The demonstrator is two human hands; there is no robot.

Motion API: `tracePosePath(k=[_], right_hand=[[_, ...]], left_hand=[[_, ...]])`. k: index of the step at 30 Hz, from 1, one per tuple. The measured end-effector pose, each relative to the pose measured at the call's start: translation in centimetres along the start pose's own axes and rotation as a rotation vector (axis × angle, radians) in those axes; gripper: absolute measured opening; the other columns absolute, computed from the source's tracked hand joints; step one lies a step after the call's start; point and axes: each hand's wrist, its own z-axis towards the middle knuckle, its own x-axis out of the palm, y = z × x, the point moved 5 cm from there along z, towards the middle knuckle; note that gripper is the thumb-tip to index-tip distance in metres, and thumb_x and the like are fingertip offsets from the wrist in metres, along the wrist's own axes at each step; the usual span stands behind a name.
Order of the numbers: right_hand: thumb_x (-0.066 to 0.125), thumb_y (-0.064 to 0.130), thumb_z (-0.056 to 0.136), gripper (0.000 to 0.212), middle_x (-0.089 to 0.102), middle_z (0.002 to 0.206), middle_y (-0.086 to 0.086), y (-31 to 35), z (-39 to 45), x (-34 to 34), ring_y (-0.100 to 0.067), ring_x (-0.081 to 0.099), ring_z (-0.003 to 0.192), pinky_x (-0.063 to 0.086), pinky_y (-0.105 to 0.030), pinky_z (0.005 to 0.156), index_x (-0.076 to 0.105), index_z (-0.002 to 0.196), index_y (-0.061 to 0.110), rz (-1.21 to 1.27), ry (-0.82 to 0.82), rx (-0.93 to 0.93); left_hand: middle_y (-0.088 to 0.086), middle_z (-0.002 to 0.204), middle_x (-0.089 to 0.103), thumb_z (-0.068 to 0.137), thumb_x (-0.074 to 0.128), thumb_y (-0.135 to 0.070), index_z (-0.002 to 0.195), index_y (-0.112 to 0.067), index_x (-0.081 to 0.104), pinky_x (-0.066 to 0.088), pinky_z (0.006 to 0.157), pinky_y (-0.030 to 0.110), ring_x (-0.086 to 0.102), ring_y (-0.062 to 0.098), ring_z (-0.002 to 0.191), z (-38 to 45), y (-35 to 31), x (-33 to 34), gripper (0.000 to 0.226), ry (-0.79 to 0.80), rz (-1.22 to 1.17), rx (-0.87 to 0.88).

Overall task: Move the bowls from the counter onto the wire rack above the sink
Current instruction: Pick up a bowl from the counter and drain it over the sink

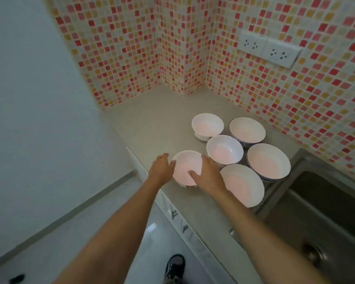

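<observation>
Several white bowls stand close together on the beige counter [160, 124], left of the sink. The nearest small bowl [183, 163] sits at the counter's front left, apart from the group. My left hand [161, 169] grips its left rim. My right hand [208, 175] grips its right side, thumb lying inside the bowl. Behind and to the right are a small bowl [224, 149], a footed bowl [207, 125] and three wider bowls [247, 130] [268, 160] [243, 185]. No wire rack is in view.
A steel sink [320, 203] lies at the right, with its drain [313, 253] near the front. Mosaic-tiled walls enclose the counter corner, with a double wall socket [270, 50] up on the right. The floor and my shoe [174, 265] show below the counter edge.
</observation>
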Motion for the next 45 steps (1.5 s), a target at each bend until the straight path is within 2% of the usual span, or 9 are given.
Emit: tracePosePath(k=[5, 13, 19, 24, 28, 30, 35, 40, 45], right_hand=[[0.061, 0.036, 0.091, 0.078, 0.022, 0.158, -0.012, -0.7, 0.7, 2.3, -0.031, 0.028, 0.142, 0.027, -0.041, 0.112, 0.019, 0.152, 0.012, 0.020, -0.062, 0.157], [0.055, 0.002, 0.090, 0.069, 0.039, 0.149, -0.014, -1.7, 0.9, 2.8, -0.029, 0.040, 0.135, 0.033, -0.035, 0.107, 0.022, 0.151, 0.008, 0.220, -0.172, 0.302], [0.056, 0.016, 0.093, 0.061, 0.048, 0.145, -0.008, -2.2, -0.6, 1.1, -0.029, 0.045, 0.131, 0.037, -0.036, 0.105, 0.032, 0.149, 0.015, 0.332, -0.234, 0.236], [0.060, 0.029, 0.094, 0.052, 0.052, 0.137, 0.005, -3.5, -3.8, -2.7, -0.016, 0.055, 0.113, 0.046, -0.035, 0.096, 0.039, 0.141, 0.026, 0.730, -0.317, 0.281], [0.060, 0.026, 0.093, 0.024, 0.055, 0.125, -0.005, -6.0, -7.0, -4.9, -0.030, 0.065, 0.099, 0.058, -0.051, 0.081, 0.051, 0.113, 0.038, 1.327, -0.209, 0.461], [0.059, 0.020, 0.093, 0.031, 0.055, 0.126, -0.008, -7.8, -8.8, -6.3, -0.036, 0.068, 0.097, 0.056, -0.059, 0.079, 0.052, 0.119, 0.034, 1.497, -0.248, 0.467], [0.056, 0.017, 0.094, 0.035, 0.052, 0.123, -0.007, -13.6, -14.1, -10.3, -0.034, 0.057, 0.110, 0.060, -0.050, 0.071, 0.047, 0.125, 0.030, 1.499, -0.405, 0.519], [0.048, 0.002, 0.090, 0.027, 0.054, 0.116, -0.008, -20.8, -20.7, -12.5, -0.030, 0.056, 0.107, 0.060, -0.051, 0.073, 0.054, 0.107, 0.022, 1.524, -0.509, 0.605], [0.051, 0.004, 0.087, 0.042, 0.048, 0.127, -0.010, -27.7, -26.6, -12.4, -0.032, 0.051, 0.117, 0.059, -0.050, 0.075, 0.048, 0.125, 0.020, 1.549, -0.615, 0.704]], left_hand=[[0.020, 0.131, 0.055, 0.098, 0.042, -0.028, 0.133, -0.004, 0.046, 0.041, 0.095, 0.038, 0.054, 0.035, 0.116, 1.5, 1.1, 2.1, 0.042, 0.017, -0.147, -0.049], [0.021, 0.110, 0.064, 0.101, 0.031, -0.022, 0.119, -0.004, 0.053, 0.041, 0.076, 0.034, 0.059, 0.038, 0.101, 1.7, 1.3, 3.4, 0.033, -0.075, -0.222, -0.043], [0.011, 0.103, 0.069, 0.099, 0.036, -0.026, 0.112, -0.011, 0.065, 0.045, 0.074, 0.032, 0.062, 0.030, 0.092, 0.5, -0.6, 1.0, 0.035, -0.228, -0.273, 0.028], [0.003, 0.092, 0.070, 0.097, 0.039, -0.026, 0.104, -0.017, 0.068, 0.045, 0.070, 0.030, 0.061, 0.022, 0.082, -1.7, -5.3, -0.7, 0.031, -0.237, -0.374, 0.168], [0.002, 0.085, 0.070, 0.091, 0.041, -0.033, 0.097, -0.021, 0.070, 0.050, 0.071, 0.037, 0.062, 0.024, 0.080, -3.6, -10.7, 0.5, 0.032, -0.137, -0.496, 0.278], [0.002, 0.081, 0.070, 0.091, 0.043, -0.034, 0.093, -0.020, 0.070, 0.049, 0.070, 0.037, 0.061, 0.024, 0.078, -4.8, -13.7, 2.1, 0.030, -0.086, -0.500, 0.323], [0.001, 0.090, 0.067, 0.097, 0.043, -0.026, 0.099, -0.015, 0.068, 0.040, 0.071, 0.028, 0.058, 0.022, 0.086, -8.4, -19.7, 7.7, 0.027, 0.095, -0.461, 0.425], [0.000, 0.108, 0.067, 0.099, 0.039, -0.033, 0.118, -0.019, 0.061, 0.048, 0.081, 0.031, 0.060, 0.019, 0.095, -13.2, -24.4, 15.1, 0.032, 0.354, -0.405, 0.535], [-0.002, 0.107, 0.068, 0.098, 0.037, -0.044, 0.116, -0.020, 0.063, 0.048, 0.082, 0.029, 0.062, 0.017, 0.098, -17.3, -26.4, 22.3, 0.040, 0.528, -0.327, 0.590]])
